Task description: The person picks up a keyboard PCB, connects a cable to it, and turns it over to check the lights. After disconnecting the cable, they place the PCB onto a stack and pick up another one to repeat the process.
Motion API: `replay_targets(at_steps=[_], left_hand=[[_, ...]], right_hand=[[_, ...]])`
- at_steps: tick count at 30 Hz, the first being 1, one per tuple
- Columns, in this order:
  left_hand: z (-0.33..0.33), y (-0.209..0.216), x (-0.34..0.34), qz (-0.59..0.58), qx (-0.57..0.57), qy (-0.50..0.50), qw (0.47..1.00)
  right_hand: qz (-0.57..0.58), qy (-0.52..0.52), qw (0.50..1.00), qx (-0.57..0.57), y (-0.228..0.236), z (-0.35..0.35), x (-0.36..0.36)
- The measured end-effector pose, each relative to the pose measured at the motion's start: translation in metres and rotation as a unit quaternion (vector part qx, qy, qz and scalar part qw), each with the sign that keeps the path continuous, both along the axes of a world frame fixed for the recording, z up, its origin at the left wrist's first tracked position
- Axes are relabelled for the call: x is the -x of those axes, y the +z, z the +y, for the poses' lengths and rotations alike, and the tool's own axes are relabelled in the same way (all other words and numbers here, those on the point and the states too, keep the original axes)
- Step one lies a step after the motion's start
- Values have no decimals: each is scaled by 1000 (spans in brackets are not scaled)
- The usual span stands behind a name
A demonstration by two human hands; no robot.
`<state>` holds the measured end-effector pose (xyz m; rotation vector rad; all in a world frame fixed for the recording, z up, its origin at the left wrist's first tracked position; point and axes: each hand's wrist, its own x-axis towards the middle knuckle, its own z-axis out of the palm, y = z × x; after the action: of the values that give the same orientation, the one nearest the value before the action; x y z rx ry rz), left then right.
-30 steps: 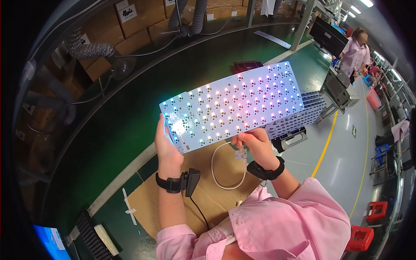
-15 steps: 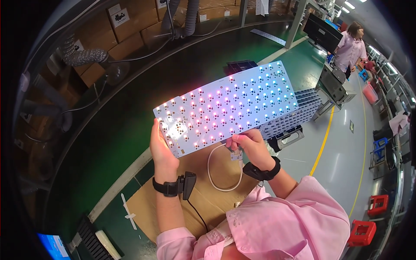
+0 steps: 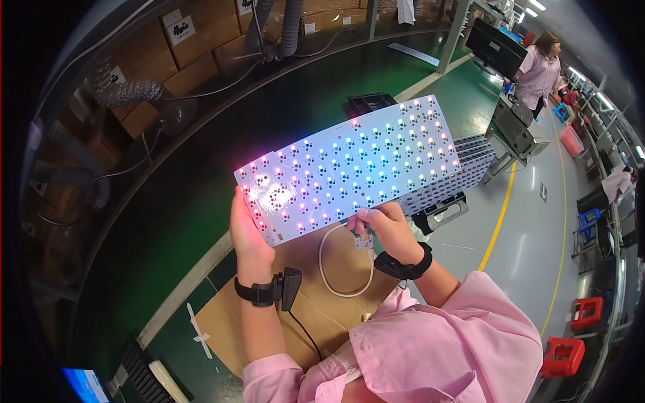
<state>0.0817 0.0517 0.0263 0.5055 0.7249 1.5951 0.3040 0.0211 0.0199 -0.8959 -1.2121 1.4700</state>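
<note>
White board (image 3: 349,168): tilted, held aloft between both hands.
Left hand (image 3: 250,225): clasping its left end.
Right hand (image 3: 386,230): pinching the plug (image 3: 364,242) at its lower edge.
Lights (image 3: 383,159): glowing, seemingly held for viewing; next move calls for steadiness.

Black monitor (image 3: 494,54), stacked boxes (image 3: 209,28), red stools (image 3: 566,347)

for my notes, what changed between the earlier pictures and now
The lit circuit board changed colour: its left end went from cyan-green to pink, its middle from pinkish to blue. The view shifted slightly. Grips look unchanged: the left hand at the board's left edge, the right hand at its lower edge.
</note>
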Motion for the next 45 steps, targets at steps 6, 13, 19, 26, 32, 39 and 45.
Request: replay_targets(at_steps=[6,13,19,26,32,39,45], left_hand=[[-1,5,-3,-13,16,7,1000],[0,1,-2,-17,20,3,1000],[0,-2,-1,-24,17,8,1000],[0,-2,-2,-14,26,11,1000],[0,-1,-3,-12,37,11,999],[0,0,-4,-18,48,8,999],[0,1,-5,-11,24,0,1000]], right_hand=[[-13,1,1000,-4,1,0,0],[-39,-5,999,-6,1,0,0],[-18,-4,1000,-2,4,-1,1],[-13,-6,1000,9,3,-1,0],[0,-6,1000,12,-3,0,-1],[1,6,1000,-22,-11,2,-4],[16,8,1000,-26,-10,1,-4]])
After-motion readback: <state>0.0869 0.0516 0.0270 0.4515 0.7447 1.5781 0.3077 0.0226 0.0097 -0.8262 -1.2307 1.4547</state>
